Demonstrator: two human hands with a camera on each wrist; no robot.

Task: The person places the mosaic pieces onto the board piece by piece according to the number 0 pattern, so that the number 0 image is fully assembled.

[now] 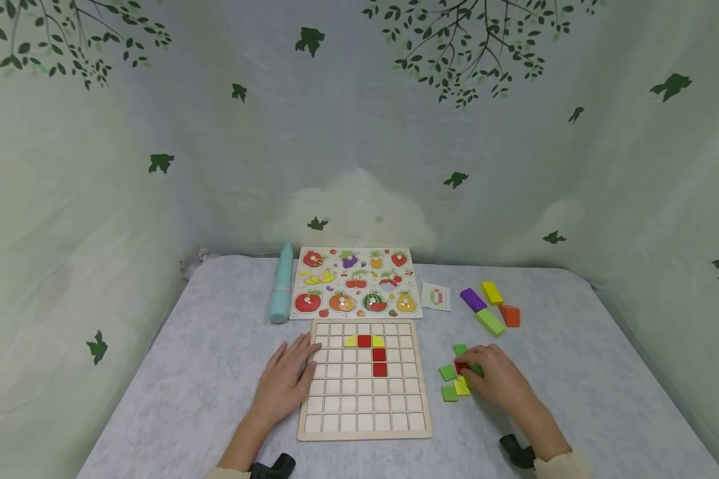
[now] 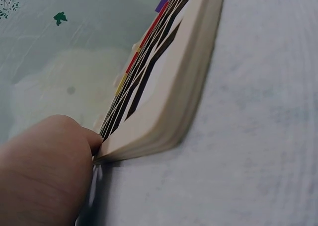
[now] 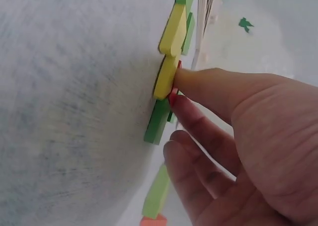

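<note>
A wooden grid board (image 1: 365, 437) lies flat on the table, with red tiles (image 1: 379, 362) and yellow pieces (image 1: 350, 341) in several of its upper cells. My left hand (image 1: 283, 384) rests along the board's left edge, fingers extended and fingertips on the frame. At the right, my right hand (image 1: 503, 382) pinches a red tile (image 3: 173, 97) between thumb and index finger, largely hidden by them. Close around those fingers lie green tiles (image 1: 449, 394) and yellow pieces (image 3: 174, 30); another green tile (image 3: 157, 121) is partly under the hand.
Behind the board lies a fruit picture board (image 1: 356, 295), with a rolled teal mat (image 1: 281, 286) on its left and a small pattern card (image 1: 436, 297) on its right. Purple (image 1: 473, 300), yellow, light green and orange blocks (image 1: 510, 316) sit at the back right.
</note>
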